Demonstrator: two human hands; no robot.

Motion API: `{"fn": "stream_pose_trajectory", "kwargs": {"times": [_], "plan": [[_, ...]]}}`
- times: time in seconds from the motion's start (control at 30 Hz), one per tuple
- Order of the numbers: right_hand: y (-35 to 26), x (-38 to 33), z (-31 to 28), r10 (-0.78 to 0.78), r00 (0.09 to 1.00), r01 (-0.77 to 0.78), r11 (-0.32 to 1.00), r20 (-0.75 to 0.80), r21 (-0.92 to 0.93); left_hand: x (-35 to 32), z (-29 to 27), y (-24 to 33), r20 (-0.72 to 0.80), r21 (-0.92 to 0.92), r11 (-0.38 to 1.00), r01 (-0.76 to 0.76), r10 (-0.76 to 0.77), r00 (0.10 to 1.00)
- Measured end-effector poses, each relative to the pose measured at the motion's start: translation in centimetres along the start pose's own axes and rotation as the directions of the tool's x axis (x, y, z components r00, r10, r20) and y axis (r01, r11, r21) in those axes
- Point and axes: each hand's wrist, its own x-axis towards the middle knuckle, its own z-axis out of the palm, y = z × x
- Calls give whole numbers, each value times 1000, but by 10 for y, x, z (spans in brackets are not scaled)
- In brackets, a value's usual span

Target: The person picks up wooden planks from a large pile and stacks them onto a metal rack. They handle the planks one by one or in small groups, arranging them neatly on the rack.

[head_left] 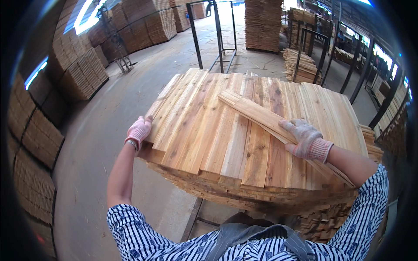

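Two gloved hands: your right hand point(307, 140) grips the loose plank point(265, 119) lying diagonally atop the stack point(209, 130), long axis running far-left to near-right, while your left hand point(138, 130) curls over the stack's near-left corner board.

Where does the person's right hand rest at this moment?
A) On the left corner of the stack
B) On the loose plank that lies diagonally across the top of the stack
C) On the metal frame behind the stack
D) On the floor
B: the gloved right hand lies on the diagonal plank atop the wood stack, while the left hand is at the stack's left corner.
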Motion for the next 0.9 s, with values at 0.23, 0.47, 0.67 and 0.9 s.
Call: {"fn": "stream_pose_trajectory", "kwargs": {"times": [0.23,0.47,0.67,0.9], "plan": [[8,4,4,-78,995,81,996,-55,43,75,23,98,97,222,892,-394,382,919],[6,6,3,-106,992,107,994,-62,19,158,31,224,60,192,863,-466,464,884],[22,8,2,-41,999,41,997,-3,60,248,92,310,2,340,557,-758,805,593],[17,17,9,-176,984,176,984,-41,18,249,38,265,-68,300,827,-475,516,854]]}}
